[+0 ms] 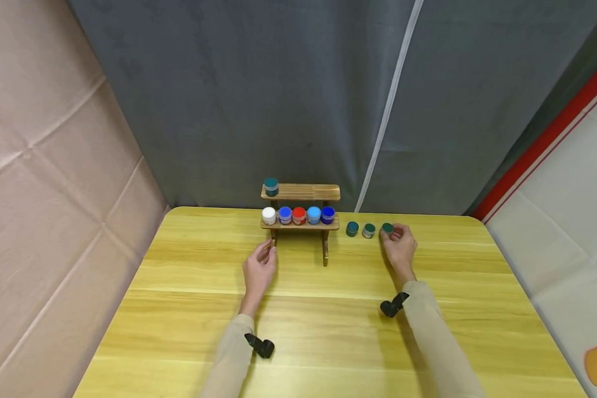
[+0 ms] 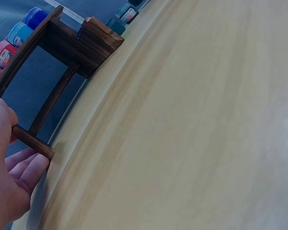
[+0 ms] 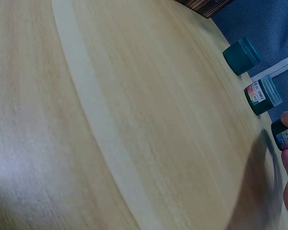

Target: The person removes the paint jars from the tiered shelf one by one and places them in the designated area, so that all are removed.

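A two-tier wooden rack (image 1: 302, 192) stands at the table's back edge. One dark teal paint jar (image 1: 271, 187) sits at the left end of its upper tier; white, violet-blue, red (image 1: 299, 215), light blue and dark blue jars line the lower tier. My left hand (image 1: 260, 270) grips the rack's left leg (image 2: 34, 142) between thumb and fingers. To the right of the rack, my right hand (image 1: 401, 247) pinches a small dark green paint jar (image 3: 284, 136) at the table's surface. Two similar jars, one teal (image 1: 352, 229) and one green (image 1: 368, 230), stand just left of it.
The yellow wood-grain table (image 1: 323, 331) extends toward me. A grey curtain (image 1: 258, 99) with a pale strip hangs right behind the rack. Pinkish fabric (image 1: 55, 193) walls off the left side, and a white panel (image 1: 567, 210) with a red border stands at the right.
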A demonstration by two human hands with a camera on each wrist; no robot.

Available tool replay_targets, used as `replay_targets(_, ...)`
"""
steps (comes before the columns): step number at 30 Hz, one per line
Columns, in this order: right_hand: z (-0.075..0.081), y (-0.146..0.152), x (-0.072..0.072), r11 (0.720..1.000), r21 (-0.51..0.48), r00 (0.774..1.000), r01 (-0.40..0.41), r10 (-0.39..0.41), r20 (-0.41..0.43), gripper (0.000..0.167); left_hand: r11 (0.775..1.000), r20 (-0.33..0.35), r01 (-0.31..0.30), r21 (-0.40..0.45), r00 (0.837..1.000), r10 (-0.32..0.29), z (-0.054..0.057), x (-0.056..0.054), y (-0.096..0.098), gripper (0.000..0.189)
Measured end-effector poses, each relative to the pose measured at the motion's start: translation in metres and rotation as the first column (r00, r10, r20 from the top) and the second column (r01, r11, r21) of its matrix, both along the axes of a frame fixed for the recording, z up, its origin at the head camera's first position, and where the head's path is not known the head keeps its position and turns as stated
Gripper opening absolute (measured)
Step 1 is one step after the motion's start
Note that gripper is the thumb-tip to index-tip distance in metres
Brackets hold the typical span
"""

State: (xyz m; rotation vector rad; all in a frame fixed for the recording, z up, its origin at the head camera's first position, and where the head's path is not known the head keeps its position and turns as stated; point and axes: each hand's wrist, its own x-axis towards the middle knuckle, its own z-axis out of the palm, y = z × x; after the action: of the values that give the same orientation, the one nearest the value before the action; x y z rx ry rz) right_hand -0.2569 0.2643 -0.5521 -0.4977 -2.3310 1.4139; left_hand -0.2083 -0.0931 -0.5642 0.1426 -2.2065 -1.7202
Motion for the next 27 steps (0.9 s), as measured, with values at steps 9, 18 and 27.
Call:
replay_targets(9,-0.002,0.0,0.003,1.0,-0.009,0.999,-0.02,0.02,0.031,0.043,1.0,-0.011,-0.009,-0.001,1.0,0.009,-0.001,-0.001,0.001,0.031)
replay_targets(18,-0.004,-0.002,0.003,1.0,0.001,0.999,-0.019,0.019,0.026,0.043,1.0,0.008,-0.007,0.008,1.0,0.007,0.0,0.0,0.001,0.031)
replay_targets(27,0.011,0.003,-0.001,0.997,0.028,0.996,-0.073,0.074,-0.04,0.045,1.0,-0.01,-0.007,0.012,1.0,0.007,-0.002,-0.001,0.001,0.031)
